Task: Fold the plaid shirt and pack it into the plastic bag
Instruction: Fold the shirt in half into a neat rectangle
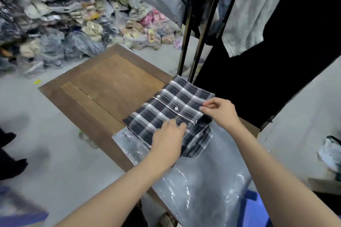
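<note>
Resting palm-down on the folded plaid shirt (167, 108), the left hand (168, 142) is seen with its fingers loosely curled and pressed onto the cloth near the collar; nothing is pinched in it as far as can be told. The right hand (220, 111) is held at the shirt's right edge, its thumb and forefinger closed together on the fabric there, the other fingers bent in. The shirt is laid folded into a rectangle on the near right corner of a wooden table (103, 86), buttoned front upward, with a white button (176, 108) visible on the placket and the dark collar opening turned toward the person. A clear plastic bag (201, 186) is spread flat under the collar end of the shirt and extends toward the person, over the table's near edge; one corner of it shows to the left of the left hand. Whether the collar end is inside the bag's mouth or merely lying on top of it cannot be told; most of the shirt is plainly outside the bag. Behind the table a black metal rack (191, 29) is seen with pale garments hung on it, and a heap of bagged goods (60, 16) is piled on the floor along the far left.
</note>
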